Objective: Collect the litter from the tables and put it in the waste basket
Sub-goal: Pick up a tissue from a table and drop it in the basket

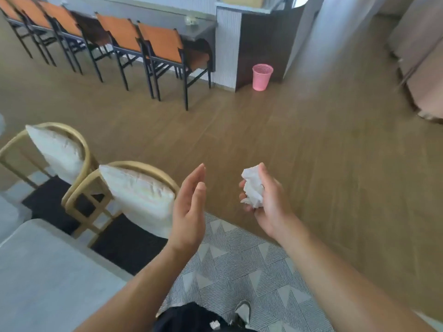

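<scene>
Head view: right hand [266, 202] curls round the crumpled white paper wad [252, 188], bundled tight for carrying; left hand [189, 207] spread, holding nothing. Pink mesh plastic waste basket [262, 76] waits well apart, across the wooden floor [311, 140].

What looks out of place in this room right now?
A small pale crumpled lump sits on the dark table behind the orange chairs, likely litter. The right hand grips a crumpled white paper wad, far from the pink waste basket.
</scene>
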Motion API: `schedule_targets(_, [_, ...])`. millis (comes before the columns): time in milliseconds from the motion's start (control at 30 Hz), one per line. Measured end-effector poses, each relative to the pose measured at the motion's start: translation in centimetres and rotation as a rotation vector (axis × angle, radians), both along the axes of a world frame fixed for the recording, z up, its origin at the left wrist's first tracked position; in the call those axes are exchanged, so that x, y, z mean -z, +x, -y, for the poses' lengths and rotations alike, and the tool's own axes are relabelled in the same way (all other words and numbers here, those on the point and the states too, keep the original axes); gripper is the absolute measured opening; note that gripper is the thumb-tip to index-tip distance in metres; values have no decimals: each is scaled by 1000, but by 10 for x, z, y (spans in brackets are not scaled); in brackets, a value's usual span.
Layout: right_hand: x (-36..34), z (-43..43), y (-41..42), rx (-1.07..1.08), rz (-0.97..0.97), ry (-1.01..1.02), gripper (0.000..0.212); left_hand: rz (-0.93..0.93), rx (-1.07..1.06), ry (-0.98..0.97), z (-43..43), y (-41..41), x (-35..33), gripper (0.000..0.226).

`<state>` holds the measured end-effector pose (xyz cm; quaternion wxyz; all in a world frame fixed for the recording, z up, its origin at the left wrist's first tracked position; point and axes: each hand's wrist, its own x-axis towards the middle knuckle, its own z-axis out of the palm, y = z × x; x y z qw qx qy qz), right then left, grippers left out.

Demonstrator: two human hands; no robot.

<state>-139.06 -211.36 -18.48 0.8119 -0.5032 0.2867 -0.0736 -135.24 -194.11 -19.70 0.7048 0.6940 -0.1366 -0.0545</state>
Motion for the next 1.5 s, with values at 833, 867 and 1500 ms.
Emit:
schedule_targets(833, [-30, 310, 239, 359, 102, -58, 32, 47, 331, -56, 322, 301, -2, 45])
schedule_targets(867, [-30, 321, 256, 368, 102, -54, 34, 45, 326, -56, 334, 320, -4, 46])
schedule_targets(1500, [7, 655, 532, 345, 59, 22, 36, 24, 248, -5, 659, 590, 14, 52])
